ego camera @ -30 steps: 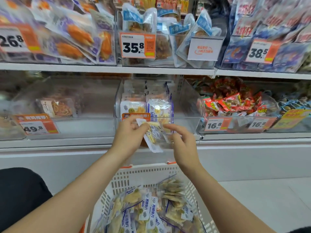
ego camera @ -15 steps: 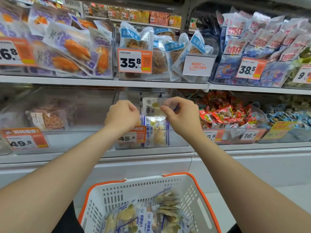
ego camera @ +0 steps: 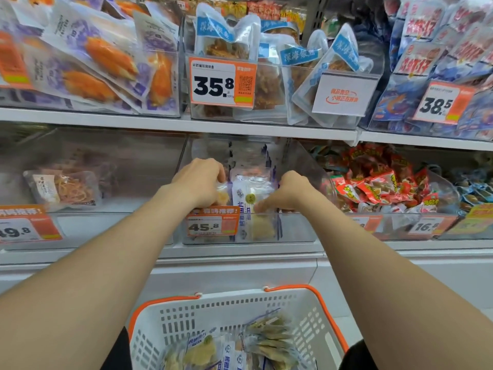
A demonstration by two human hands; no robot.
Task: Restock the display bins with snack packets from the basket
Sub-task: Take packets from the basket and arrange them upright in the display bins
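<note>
Over the middle display bin (ego camera: 296,228): both my hands are down inside it, far from the basket near me.
Left hand (ego camera: 198,182): fingers curled down over the left row of packets. My knuckles hide the tips, so I cannot tell whether they pinch one.
Right hand (ego camera: 290,192): fingers curled, one fingertip (ego camera: 260,208) on the face of the front packet. I cannot tell if it is a pinch or only a press.
Front packet (ego camera: 250,193): upright against the near wall of the bin, just right of the price tag (ego camera: 212,225), touching the row behind it.
Basket (ego camera: 229,308): low and near, with spare packets (ego camera: 266,337) lying in a loose heap.
Handling: light, I judge. The film is thin, slick and crinkly, and the flat dried pieces inside may snap if bent.
Where to hold: the sealed top edge or a side seam, between thumb and fingers, not the filled middle.
Risk: a packet stood on edge probably leans and slides unless it is snug against its neighbours.
</note>
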